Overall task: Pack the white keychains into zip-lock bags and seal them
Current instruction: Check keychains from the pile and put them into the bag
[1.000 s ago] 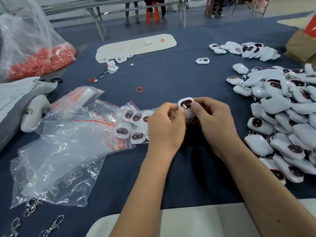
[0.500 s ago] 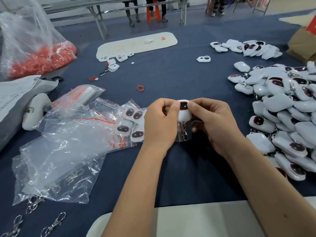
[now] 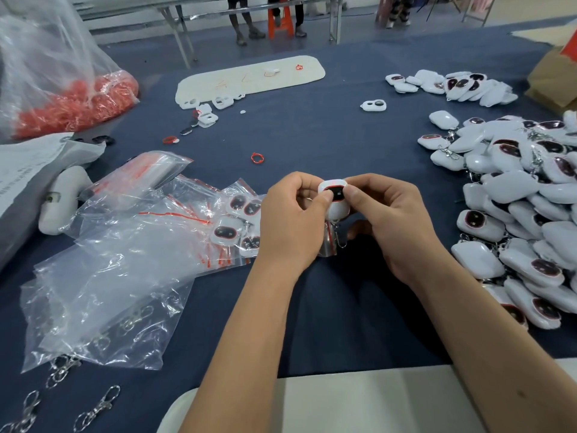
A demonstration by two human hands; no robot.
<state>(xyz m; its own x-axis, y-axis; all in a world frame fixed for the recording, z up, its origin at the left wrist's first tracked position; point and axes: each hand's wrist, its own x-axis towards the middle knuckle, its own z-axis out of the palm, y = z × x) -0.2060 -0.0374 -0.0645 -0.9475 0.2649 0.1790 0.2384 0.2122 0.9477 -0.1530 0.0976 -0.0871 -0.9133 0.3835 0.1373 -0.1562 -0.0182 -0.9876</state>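
Both hands are meeting at the middle of the blue table, and between them sits one white keychain, dark oval face turned up toward the camera. The left hand is pinching its left edge with thumb and curled fingers, while the right hand is pinching the right edge the same way. A small zip-lock bag is hanging under the keychain with the metal clasp dangling beside it; whether the keychain's lower part is already inside the bag is hard to say from here. Just left of the hands, packed keychains are lying in sealed bags on a heap of clear empty bags. Over on the right, a big pile of loose keychains is waiting, well apart from a smaller far pile. Loose metal clips are lying at the near left edge.
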